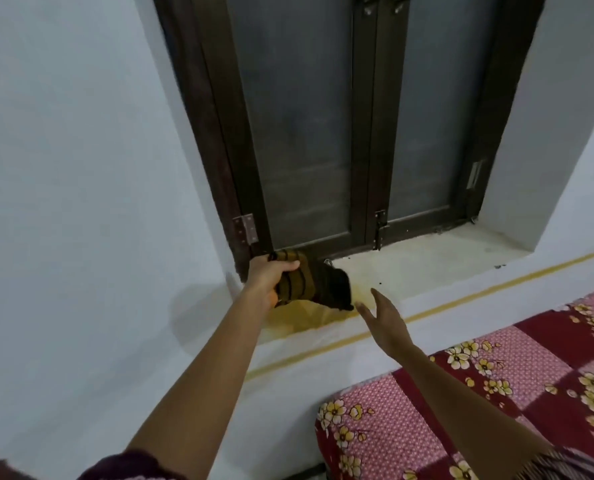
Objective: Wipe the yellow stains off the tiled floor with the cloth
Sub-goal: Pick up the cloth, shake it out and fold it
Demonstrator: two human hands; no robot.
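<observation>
My left hand [269, 275] grips a dark cloth with yellow-brown stripes [311, 282] at the left end of a pale window ledge [427, 258]. The cloth hangs over a yellow stain [302, 318] that spreads across the ledge's left corner and front edge. My right hand [383, 315] hovers just right of the cloth with its fingers straight and spread, holding nothing. A yellow line [461, 301] runs along the wall below the ledge.
A dark-framed double window [364, 133] stands shut behind the ledge, with a hinge [245, 228] at its lower left and a bolt [379, 232] in the middle. A bed with a red and pink flowered cover [496, 393] lies at the lower right. White walls surround the recess.
</observation>
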